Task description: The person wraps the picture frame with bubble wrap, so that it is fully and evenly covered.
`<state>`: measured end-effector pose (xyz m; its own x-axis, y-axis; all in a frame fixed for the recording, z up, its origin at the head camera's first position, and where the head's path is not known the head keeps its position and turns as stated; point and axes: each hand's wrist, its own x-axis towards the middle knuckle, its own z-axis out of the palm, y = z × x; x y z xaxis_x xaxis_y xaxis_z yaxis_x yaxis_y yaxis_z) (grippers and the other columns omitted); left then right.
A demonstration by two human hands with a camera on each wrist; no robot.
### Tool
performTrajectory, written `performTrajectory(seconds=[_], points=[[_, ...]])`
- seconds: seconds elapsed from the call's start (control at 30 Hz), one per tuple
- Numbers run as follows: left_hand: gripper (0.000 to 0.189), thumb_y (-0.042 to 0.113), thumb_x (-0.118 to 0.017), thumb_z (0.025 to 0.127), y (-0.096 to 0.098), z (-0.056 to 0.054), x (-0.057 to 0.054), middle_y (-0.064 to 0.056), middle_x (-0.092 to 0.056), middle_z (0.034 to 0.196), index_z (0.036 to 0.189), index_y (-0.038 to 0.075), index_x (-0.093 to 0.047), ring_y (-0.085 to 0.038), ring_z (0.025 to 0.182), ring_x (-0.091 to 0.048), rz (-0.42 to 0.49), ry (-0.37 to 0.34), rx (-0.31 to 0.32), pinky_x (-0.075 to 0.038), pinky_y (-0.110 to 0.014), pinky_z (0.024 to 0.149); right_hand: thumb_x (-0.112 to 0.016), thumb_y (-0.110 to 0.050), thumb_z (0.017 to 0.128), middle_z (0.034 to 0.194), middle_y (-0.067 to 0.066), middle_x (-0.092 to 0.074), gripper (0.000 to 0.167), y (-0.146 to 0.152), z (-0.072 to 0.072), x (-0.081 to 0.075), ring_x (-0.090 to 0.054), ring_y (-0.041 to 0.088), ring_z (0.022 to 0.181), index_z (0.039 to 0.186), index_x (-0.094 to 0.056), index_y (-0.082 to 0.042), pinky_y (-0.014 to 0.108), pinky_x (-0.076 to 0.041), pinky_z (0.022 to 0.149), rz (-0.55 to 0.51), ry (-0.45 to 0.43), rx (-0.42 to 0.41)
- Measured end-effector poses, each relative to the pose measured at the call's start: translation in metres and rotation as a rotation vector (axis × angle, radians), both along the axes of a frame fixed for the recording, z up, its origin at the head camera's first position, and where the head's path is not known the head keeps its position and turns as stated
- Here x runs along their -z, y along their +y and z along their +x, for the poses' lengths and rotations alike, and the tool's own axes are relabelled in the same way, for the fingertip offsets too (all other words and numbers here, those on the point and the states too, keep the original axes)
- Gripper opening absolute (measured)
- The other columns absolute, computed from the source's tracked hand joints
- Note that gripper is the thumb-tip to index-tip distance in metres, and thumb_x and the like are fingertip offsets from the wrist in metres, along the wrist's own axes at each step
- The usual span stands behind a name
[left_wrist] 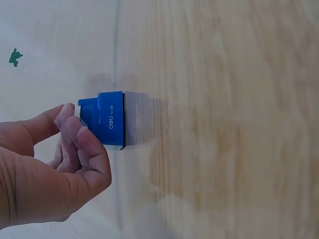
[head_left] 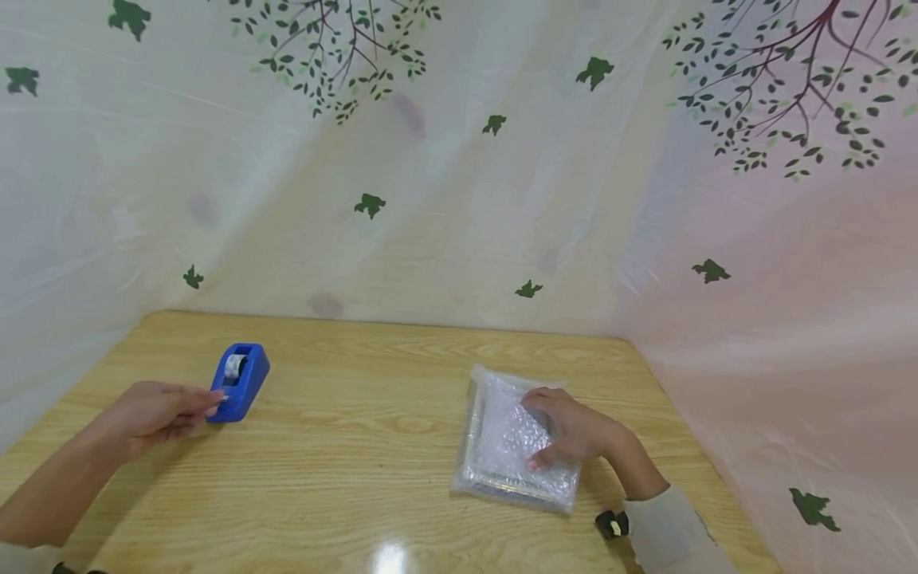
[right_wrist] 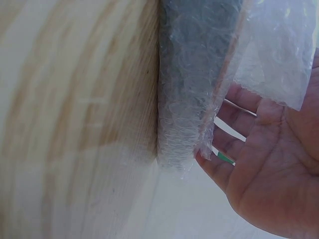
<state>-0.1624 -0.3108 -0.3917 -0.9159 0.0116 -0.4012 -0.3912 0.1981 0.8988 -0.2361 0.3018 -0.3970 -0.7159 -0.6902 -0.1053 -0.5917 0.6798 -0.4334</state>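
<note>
On the left of the table stands a blue tape dispenser point(head_left: 251, 384) with a roll of tape point(head_left: 234, 366) in it. My left hand point(head_left: 159, 410) is at its front end, pinching the clear tape point(left_wrist: 66, 117) beside the toothed cutter between thumb and fingers. To the right lies a flat rectangular package in bubble wrap point(head_left: 495, 446), with a frame-like edge showing through. Across its right side rests my right hand point(head_left: 579, 426), thumb and fingers spread. A loose flap of the wrap point(right_wrist: 276, 55) comes up against the palm in the right wrist view.
The wooden table point(head_left: 344, 478) is light brown with rounded far corners. Behind it and along the sides hangs a pale curtain point(head_left: 459, 239) printed with leaves and birds. A small black object point(head_left: 611, 524) is by the right cuff.
</note>
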Motion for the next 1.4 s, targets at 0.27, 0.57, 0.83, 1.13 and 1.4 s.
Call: performTrajectory(seconds=[0.27, 0.57, 0.83, 1.13, 1.4], points=[[0.022, 0.015, -0.059, 0.104, -0.0014, -0.0015, 0.0039, 0.004, -0.074, 0.087, 0.091, 0.013, -0.077, -0.009, 0.075, -0.067, 0.108, -0.045, -0.006, -0.058, -0.026, 0.071, -0.085, -0.058, 0.074, 0.154, 0.024, -0.043, 0.107, -0.0009, 0.0, 0.0, -0.035, 0.046, 0.143, 0.149, -0.043, 0.006, 0.061, -0.032, 0.115, 0.012, 0.0, 0.003], [0.029, 0.02, -0.053, 0.105, -0.0001, -0.0032, 0.0027, 0.007, -0.074, 0.088, 0.087, 0.017, -0.076, -0.012, 0.078, -0.064, 0.104, -0.088, -0.051, -0.053, -0.028, 0.071, -0.085, -0.058, 0.073, 0.154, 0.023, -0.043, 0.108, -0.0009, -0.0005, -0.0001, -0.035, 0.046, 0.143, 0.149, -0.043, 0.005, 0.061, -0.031, 0.115, 0.005, -0.004, 0.006], [0.03, 0.017, -0.05, 0.103, 0.0007, -0.0022, 0.0002, 0.004, -0.076, 0.091, 0.088, 0.013, -0.076, -0.013, 0.083, -0.065, 0.085, -0.086, -0.031, -0.054, -0.03, 0.074, -0.085, -0.059, 0.073, 0.154, 0.023, -0.043, 0.107, -0.0001, -0.0009, 0.0006, -0.036, 0.046, 0.142, 0.149, -0.043, 0.004, 0.06, -0.032, 0.115, 0.009, -0.003, 0.007], [0.041, 0.013, -0.041, 0.106, -0.0018, -0.0006, 0.0029, -0.001, -0.078, 0.097, 0.083, 0.006, -0.073, -0.006, 0.091, -0.071, 0.178, -0.036, 0.07, -0.056, -0.025, 0.08, -0.085, -0.059, 0.073, 0.155, 0.022, -0.043, 0.107, 0.0011, -0.001, 0.0013, -0.036, 0.045, 0.143, 0.15, -0.043, 0.003, 0.06, -0.031, 0.116, 0.007, -0.01, 0.01], [0.03, 0.011, -0.047, 0.103, -0.0062, 0.0021, 0.0072, -0.006, -0.077, 0.097, 0.092, 0.003, -0.074, -0.013, 0.09, -0.072, 0.171, -0.076, 0.122, -0.057, -0.027, 0.078, -0.085, -0.058, 0.074, 0.154, 0.023, -0.043, 0.106, 0.0003, -0.0002, 0.0001, -0.036, 0.046, 0.142, 0.149, -0.043, 0.004, 0.061, -0.032, 0.115, -0.008, -0.016, 0.0]])
